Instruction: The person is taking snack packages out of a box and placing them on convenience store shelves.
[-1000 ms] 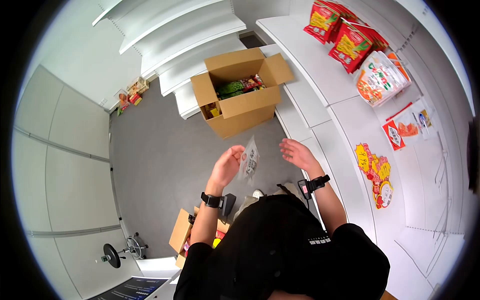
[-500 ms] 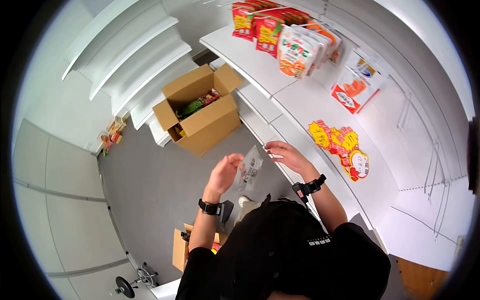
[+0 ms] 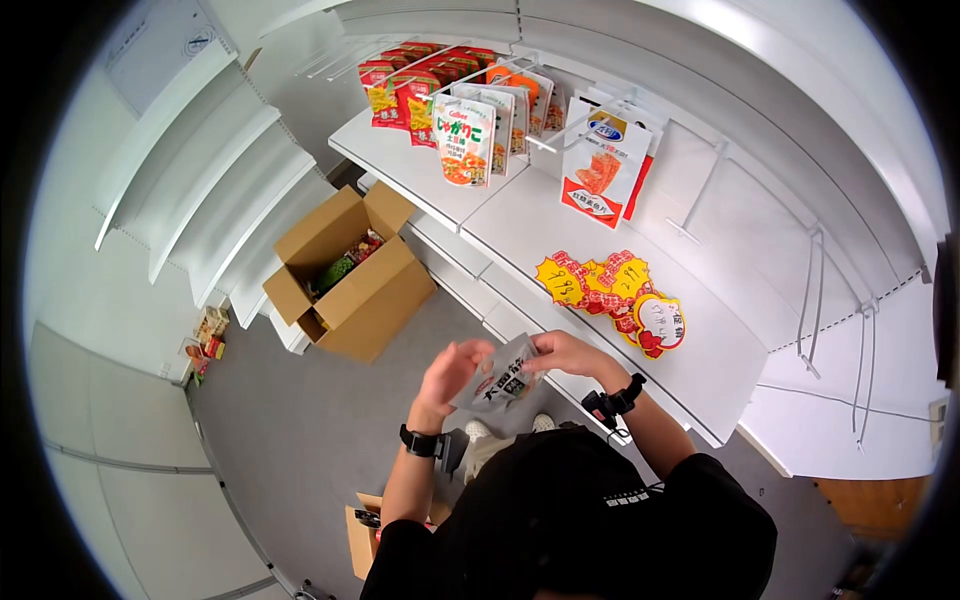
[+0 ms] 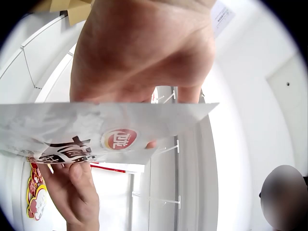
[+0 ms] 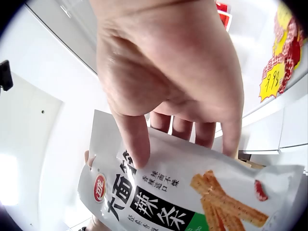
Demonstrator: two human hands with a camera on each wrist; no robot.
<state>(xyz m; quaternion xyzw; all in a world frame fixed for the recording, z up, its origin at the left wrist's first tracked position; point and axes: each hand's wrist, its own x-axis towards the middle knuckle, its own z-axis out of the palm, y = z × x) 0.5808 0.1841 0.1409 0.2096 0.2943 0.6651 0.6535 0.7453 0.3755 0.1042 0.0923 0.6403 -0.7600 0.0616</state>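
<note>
A grey-white snack bag of spicy strips is between my two hands in the head view. My right hand pinches its upper right side. In the right wrist view the thumb lies on the printed face and the other fingers go behind. My left hand holds the opposite end; one fingertip shows on the front in the left wrist view, while the rest of its fingers are hidden behind the bag. Brown strips are pictured on the bag in the right wrist view.
A white shelf with metal hooks carries red snack bags, white pouches and a white-and-red packet. Price signs lie on it. An open carton stands on the floor, another box near my feet.
My view has turned right toward the shelf. The right hand, apart from the bag a second ago, has come in and now pinches it; the left hand still holds it.
</note>
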